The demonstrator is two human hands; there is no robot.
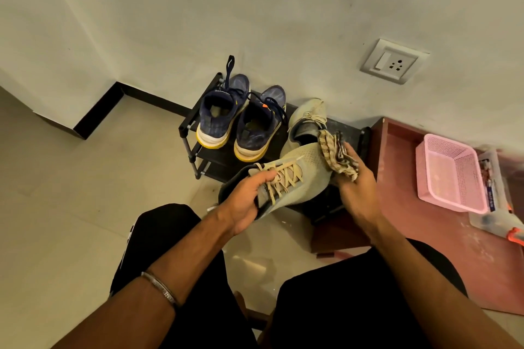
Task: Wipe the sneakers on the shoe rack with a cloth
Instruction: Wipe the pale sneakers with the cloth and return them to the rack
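Observation:
A pale grey-green sneaker (304, 171) with beige laces is held above the floor in front of the black shoe rack (188, 133). My left hand (248, 198) grips it at the lace and collar area. My right hand (353, 183) holds a bunched striped cloth (336, 154) against the sneaker's toe end. Its matching sneaker (307, 117) rests on the rack's right side, partly hidden by the held shoe. A pair of navy sneakers (239, 116) with yellow-white soles stands on the rack's left side, heels toward me.
A reddish wooden surface (397, 178) lies to the right with a pink plastic basket (450, 173) and a clear box of small items (493, 193). A wall socket (394, 61) is above it. Beige floor tiles (85, 193) spread to the left. My dark-trousered knees fill the bottom.

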